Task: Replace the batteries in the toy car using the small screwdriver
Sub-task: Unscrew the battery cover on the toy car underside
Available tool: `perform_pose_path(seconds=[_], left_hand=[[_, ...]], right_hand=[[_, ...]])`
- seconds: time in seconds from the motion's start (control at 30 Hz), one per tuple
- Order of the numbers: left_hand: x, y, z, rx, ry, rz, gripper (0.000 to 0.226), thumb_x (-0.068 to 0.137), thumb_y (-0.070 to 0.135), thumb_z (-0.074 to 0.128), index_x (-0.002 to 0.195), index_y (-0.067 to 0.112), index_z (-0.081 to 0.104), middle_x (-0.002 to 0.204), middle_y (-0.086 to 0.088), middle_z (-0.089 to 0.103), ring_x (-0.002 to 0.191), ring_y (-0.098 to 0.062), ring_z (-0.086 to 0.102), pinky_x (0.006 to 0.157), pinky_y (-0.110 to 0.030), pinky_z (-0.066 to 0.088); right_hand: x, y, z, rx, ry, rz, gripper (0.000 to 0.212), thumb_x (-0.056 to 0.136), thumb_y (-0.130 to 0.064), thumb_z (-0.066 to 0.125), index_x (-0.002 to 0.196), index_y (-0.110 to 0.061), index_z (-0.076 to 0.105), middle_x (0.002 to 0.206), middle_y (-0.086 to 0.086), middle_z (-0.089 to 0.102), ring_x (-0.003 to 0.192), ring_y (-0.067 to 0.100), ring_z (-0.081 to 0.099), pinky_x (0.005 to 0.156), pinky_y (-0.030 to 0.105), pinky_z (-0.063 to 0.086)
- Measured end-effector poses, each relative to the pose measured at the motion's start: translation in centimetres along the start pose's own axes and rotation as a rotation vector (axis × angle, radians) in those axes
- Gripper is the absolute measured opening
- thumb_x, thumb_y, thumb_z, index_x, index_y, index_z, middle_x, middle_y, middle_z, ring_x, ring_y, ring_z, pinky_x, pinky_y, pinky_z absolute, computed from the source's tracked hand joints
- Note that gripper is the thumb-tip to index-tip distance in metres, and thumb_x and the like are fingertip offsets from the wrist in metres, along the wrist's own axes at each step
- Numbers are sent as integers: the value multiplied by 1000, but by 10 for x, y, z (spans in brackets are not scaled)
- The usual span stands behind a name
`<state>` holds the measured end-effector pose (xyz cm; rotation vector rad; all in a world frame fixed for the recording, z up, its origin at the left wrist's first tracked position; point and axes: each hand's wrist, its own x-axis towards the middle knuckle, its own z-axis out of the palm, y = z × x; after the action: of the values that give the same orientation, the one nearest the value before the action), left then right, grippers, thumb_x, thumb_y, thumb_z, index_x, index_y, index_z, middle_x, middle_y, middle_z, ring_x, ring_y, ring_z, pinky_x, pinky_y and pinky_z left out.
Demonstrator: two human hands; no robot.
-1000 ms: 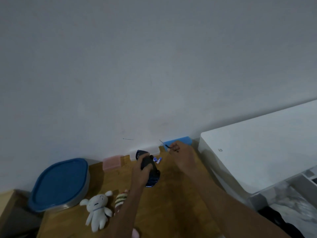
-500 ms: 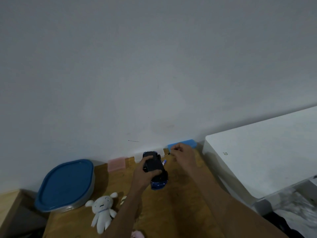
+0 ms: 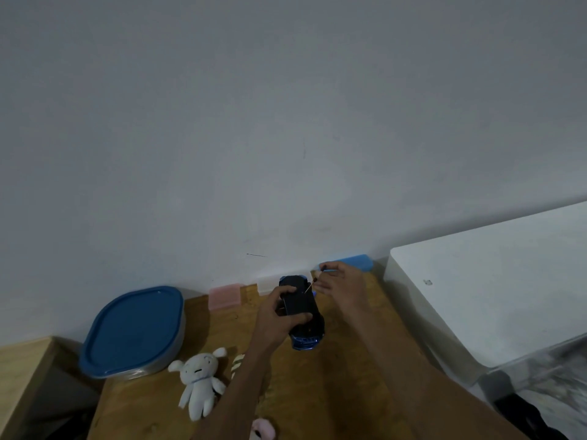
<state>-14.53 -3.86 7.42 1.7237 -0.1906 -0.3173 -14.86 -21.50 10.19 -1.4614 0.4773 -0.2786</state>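
The blue toy car lies belly-up above the wooden table, clasped around its middle by the left hand. The right hand pinches the small screwdriver, whose tip meets the car's black underside, near the wall.

Wooden table against a pale wall

On the wooden table a blue-lidded container is seen at the left edge, with a white plush toy near it. A pink box, a clear box and a blue box are lined up along the wall. A pink soft toy is partly seen at the near edge.
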Motion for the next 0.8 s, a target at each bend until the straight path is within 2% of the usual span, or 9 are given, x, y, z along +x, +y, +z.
perform_pose_path(seconds=[0.13,0.4,0.8], left_hand=[[-1,2,0,-11,-13,0,58,70,8,90,117,26,60,114,-1,66,99,-16,67,67,-25,60],[-3,-1,-3,4,-4,3,59,67,14,91,114,34,61,119,-1,67,103,-21,68,74,-32,62],[-9,-1,-4,34,-12,2,58,69,15,91,113,35,59,120,-1,65,103,-17,66,68,-24,60]], right_hand=[[-1,2,3,-7,7,-8,13,87,-3,75,100,-6,72,87,15,76,78,30,76,78,46,63],[-3,4,5,-16,11,-44,12,87,-6,77,98,-7,72,85,14,76,78,30,76,78,48,63],[-7,8,6,-93,-9,-99,12,89,-7,74,101,-6,72,86,13,76,76,25,76,76,44,64]])
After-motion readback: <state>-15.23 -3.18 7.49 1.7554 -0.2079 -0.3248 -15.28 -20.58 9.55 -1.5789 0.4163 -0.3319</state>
